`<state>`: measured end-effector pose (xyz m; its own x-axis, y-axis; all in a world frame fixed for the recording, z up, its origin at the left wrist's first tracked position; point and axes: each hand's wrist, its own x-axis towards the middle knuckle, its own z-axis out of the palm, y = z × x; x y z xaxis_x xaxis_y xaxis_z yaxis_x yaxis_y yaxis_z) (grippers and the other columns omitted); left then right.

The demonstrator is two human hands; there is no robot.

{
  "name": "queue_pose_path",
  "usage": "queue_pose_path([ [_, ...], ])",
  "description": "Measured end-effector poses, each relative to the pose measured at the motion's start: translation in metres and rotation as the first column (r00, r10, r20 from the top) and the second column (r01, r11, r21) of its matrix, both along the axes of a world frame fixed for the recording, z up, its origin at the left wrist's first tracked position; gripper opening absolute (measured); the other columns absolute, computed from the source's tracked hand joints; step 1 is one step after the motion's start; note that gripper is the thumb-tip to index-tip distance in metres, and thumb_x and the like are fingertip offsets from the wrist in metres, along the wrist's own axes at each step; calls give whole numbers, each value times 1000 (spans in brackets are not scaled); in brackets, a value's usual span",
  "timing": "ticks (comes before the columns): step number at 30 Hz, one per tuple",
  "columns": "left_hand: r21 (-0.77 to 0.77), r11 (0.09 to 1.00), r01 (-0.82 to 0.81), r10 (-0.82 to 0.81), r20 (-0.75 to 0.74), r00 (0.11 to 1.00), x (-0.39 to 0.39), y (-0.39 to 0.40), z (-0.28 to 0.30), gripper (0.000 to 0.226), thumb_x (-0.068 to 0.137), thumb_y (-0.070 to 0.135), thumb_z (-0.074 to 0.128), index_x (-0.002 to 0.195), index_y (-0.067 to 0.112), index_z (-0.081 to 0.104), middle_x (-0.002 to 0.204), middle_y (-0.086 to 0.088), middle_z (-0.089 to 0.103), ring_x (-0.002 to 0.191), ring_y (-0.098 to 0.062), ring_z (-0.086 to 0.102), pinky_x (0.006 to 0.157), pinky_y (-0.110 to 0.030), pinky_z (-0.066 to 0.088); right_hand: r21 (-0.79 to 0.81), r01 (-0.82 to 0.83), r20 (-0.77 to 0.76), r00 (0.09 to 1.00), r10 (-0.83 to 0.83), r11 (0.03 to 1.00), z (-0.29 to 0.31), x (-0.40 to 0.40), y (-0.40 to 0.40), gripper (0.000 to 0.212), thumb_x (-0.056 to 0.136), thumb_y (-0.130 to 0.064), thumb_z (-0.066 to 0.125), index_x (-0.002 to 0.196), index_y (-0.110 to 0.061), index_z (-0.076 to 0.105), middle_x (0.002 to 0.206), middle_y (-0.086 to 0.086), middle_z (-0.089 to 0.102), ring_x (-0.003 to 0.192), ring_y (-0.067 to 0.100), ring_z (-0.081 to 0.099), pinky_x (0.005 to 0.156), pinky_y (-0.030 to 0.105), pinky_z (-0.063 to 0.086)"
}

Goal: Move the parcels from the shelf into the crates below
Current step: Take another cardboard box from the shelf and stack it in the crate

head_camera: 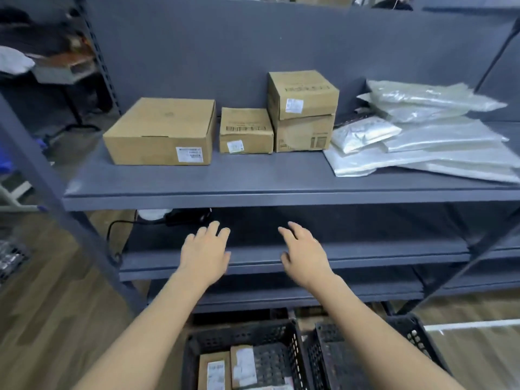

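While two small parcels are lying in the left crate at the bottom, beside the right crate, the left hand and right hand are hovering empty above them, fingers spread; farther off, four cardboard boxes and silver mailer bags are sitting on the shelf

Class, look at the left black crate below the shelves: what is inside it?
Inside the left black crate lie two cardboard parcels with white labels. The frame edge and the left forearm cut off its near part.
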<state>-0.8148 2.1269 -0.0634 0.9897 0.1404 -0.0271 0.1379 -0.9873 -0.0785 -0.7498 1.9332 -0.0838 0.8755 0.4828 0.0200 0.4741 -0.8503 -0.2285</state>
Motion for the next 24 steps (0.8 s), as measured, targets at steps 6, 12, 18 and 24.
queue_pose_path([
  [6,-16,999,-31,33,124,992,49,9,44,46,96,36,45,138,18,38,144,-4,34,123,-24,44,96,-37,40,57,-98,194,977,85,994,55,56,9,50,92,-19,47,141,-14,39,147,9,34,131,28,37,103,36,35],
  [12,110,994,5,-22,149,989,112,-5,97,37,96,32,43,129,15,42,131,-4,43,117,-24,47,87,-34,39,-23,-120,329,937,121,992,103,129,-4,51,87,-16,53,137,-8,44,142,15,40,127,33,39,101,39,34],
  [18,108,994,23,-50,252,967,191,-31,164,30,94,27,46,118,10,47,120,-7,51,112,-28,51,78,-35,41,-45,-99,453,885,109,994,156,204,-16,63,80,-10,58,140,-8,40,143,14,39,129,33,37,105,40,31],
  [24,12,999,-42,38,236,971,255,-51,188,44,91,33,55,127,12,42,121,-6,51,111,-27,52,72,-34,38,-177,-11,473,876,95,984,188,254,-19,76,82,-16,60,146,-11,20,152,11,20,139,30,18,112,36,20],
])
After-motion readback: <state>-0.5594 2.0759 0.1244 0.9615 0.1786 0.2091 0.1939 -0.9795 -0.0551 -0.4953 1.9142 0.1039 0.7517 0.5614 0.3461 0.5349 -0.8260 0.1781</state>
